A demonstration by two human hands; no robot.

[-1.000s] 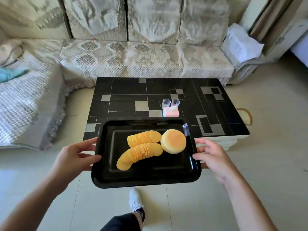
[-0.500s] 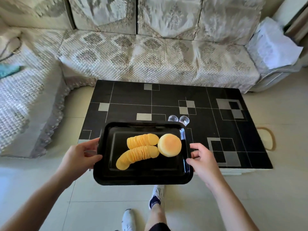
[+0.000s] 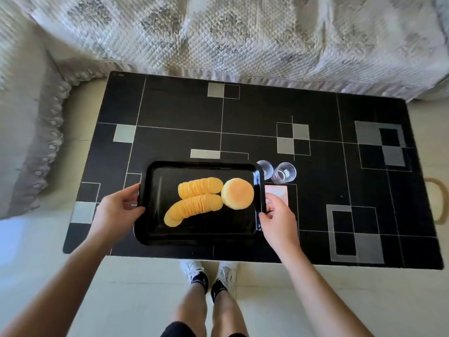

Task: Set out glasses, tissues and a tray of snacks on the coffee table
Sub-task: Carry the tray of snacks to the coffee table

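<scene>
A black tray (image 3: 155, 229) carries two rows of yellow crisps (image 3: 194, 203) and a round bun (image 3: 237, 193). My left hand (image 3: 114, 210) grips its left edge and my right hand (image 3: 277, 215) grips its right edge. The tray is over the near middle of the black coffee table (image 3: 267, 113); whether it rests on the top I cannot tell. Two clear glasses (image 3: 283, 172) stand just beyond the tray's right corner. A pink tissue pack (image 3: 279, 190) lies beside them, partly hidden by my right hand and the tray.
A quilted grey sofa (image 3: 243, 37) runs along the table's far side, and its chaise (image 3: 26, 142) flanks the left end. My legs and white shoes (image 3: 209, 273) stand at the table's near edge on the pale tiled floor. A tan ring-shaped thing (image 3: 437, 203) lies right of the table.
I have stepped up to the table and the view has tilted down. The tray, still held in both hands, has moved forward from in front of the table to over its near middle.
</scene>
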